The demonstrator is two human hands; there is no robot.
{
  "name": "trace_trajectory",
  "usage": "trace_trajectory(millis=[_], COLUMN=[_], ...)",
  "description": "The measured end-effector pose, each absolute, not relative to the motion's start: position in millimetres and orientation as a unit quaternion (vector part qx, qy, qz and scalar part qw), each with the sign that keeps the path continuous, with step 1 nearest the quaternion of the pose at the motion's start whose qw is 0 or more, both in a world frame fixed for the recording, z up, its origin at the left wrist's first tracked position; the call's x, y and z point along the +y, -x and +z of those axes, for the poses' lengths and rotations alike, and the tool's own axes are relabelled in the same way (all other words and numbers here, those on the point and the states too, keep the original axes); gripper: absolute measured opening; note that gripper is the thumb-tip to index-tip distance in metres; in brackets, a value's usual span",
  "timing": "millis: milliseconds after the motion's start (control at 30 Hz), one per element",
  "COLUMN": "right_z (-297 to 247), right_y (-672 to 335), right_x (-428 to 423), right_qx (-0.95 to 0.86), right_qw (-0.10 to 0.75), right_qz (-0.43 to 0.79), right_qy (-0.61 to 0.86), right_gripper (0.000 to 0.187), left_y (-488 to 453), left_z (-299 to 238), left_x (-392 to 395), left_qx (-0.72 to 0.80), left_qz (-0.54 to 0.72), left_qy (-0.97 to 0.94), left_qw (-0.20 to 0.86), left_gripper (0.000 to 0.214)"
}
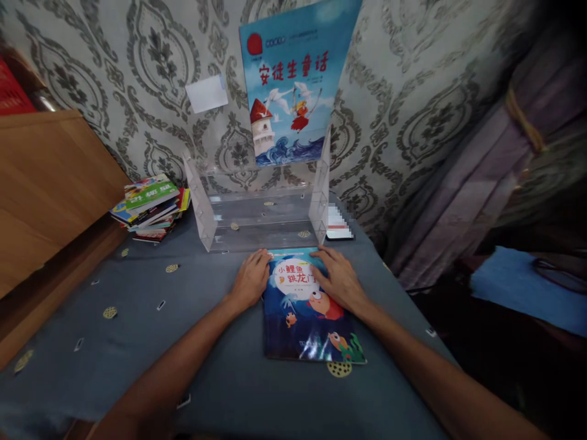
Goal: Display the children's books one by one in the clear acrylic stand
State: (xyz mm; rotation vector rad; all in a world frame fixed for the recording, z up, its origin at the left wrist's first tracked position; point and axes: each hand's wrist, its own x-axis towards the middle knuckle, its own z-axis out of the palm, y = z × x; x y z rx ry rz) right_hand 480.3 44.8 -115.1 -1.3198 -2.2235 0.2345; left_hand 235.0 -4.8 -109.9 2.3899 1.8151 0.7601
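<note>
A blue picture book (pixel 293 333) with orange fish and a white circle on its cover lies face up on the grey cloth. My left hand (pixel 251 276) is closed on its upper left edge, fingers curled. At the upper right edge, my right hand (pixel 342 278) grips the same book with the thumb over the cover. Just beyond the hands stands a clear tiered rack (pixel 261 235). A larger light-blue book (pixel 288 61) with a lighthouse and white birds stands upright at the rack's back.
Several stacked books (pixel 153 205) lie left of the rack, near a wooden cabinet (pixel 55 165). A white card (pixel 206 95) is against the patterned wall. Right of the rack lies a partly blurred flat item (pixel 338 223). A tied curtain (pixel 458 159) and blue cloth (pixel 518 293) are farther right.
</note>
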Motion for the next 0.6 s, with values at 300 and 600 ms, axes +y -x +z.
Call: trace_trajectory(millis=[300, 600], right_z=[-120, -120], right_y=[-485, -486], right_x=[54, 58], right_qx=[-0.794, -0.759], right_qw=[0.353, 0.394], right_qz=[0.159, 0.211], right_qy=[0.469, 0.474], right_gripper=[0.03, 0.033], left_y=[-236, -269], left_z=[-102, -97], left_x=[1, 25], left_qx=[0.575, 0.497], left_qz=[0.229, 0.231], left_qy=[-0.785, -0.836], left_qw=[0.001, 0.027], left_gripper=[0.028, 0.032])
